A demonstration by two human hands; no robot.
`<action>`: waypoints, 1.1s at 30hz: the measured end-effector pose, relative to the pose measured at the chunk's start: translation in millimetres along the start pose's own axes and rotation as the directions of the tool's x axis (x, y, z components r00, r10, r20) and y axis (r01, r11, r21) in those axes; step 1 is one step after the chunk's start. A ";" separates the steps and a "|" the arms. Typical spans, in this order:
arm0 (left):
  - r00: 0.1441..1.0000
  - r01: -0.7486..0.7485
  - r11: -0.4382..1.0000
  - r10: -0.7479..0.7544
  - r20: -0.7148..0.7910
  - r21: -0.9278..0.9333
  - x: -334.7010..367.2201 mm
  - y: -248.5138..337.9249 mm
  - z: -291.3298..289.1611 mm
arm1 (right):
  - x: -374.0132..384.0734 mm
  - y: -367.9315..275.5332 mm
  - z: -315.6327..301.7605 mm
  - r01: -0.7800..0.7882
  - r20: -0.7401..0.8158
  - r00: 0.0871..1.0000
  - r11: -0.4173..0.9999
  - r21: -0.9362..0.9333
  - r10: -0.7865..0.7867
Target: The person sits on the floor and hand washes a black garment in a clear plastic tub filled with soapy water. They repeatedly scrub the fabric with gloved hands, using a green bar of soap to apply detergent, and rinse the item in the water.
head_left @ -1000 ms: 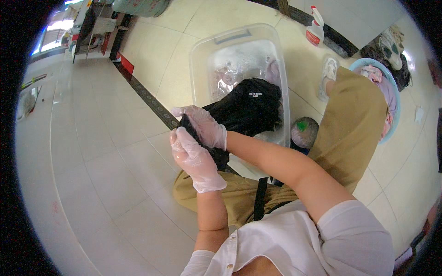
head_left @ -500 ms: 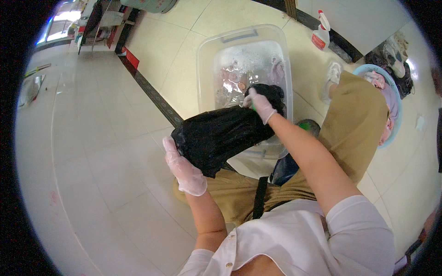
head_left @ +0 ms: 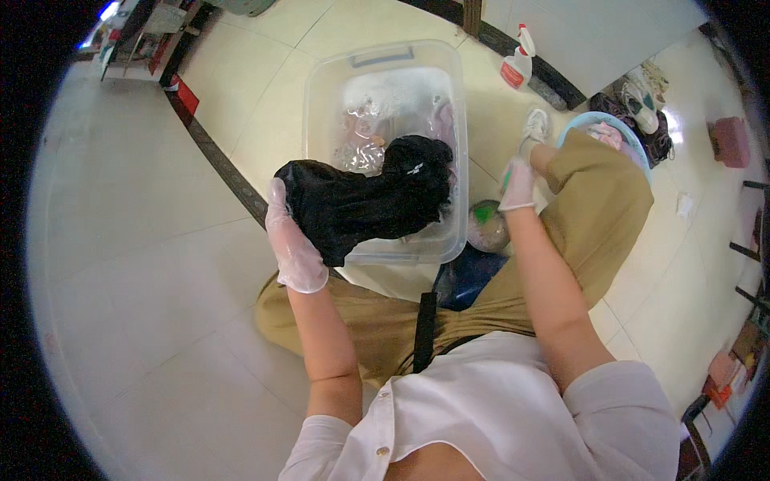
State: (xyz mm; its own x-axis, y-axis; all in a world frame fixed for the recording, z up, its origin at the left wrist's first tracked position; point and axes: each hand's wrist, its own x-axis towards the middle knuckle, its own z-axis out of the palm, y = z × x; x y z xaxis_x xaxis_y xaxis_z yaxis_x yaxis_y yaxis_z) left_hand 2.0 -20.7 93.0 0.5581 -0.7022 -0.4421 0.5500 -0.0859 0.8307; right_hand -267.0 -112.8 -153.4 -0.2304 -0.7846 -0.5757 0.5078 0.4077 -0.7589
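A wet black garment (head_left: 361, 196) stretches across a clear plastic tub (head_left: 385, 260) of foamy water, its right end hanging into the tub. My left hand (head_left: 295, 244), in a thin clear glove, grips the garment's left end, with most fingers hidden by the cloth. My right hand (head_left: 520, 183), gloved too, is off the garment, to the right of the tub by my knee. A bit of green shows at its fingers, so it seems closed on a small green item whose kind I cannot tell. Below it stands a small round container (head_left: 488, 228) with something green on it.
A white spray bottle (head_left: 517, 64) with a red label stands beyond the tub. At the right, a blue basin (head_left: 638, 144) of pinkish clothes sits near shoes (head_left: 639, 104). A dark border strip (head_left: 216, 160) crosses the tiled floor at left.
My right hand has let go of the black garment and moved right, out of the tub. The garment's right end has sunk into the tub while my left hand keeps its hold.
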 end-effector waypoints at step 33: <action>0.980 -0.168 0.631 0.189 0.060 0.757 -6.4 15.1 -74.4 | -73.3 -91.4 173.4 0.586 0.864 0.130 0.665 -0.462 0.486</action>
State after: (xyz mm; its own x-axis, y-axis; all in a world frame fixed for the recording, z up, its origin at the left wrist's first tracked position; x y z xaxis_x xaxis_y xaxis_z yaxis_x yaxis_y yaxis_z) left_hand 52.9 35.1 83.3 0.6137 -0.7470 -0.2557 -0.2175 -0.4712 0.8548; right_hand -152.6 -173.6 11.0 0.9342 -0.3078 -0.1801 -0.1806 0.0271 -0.9832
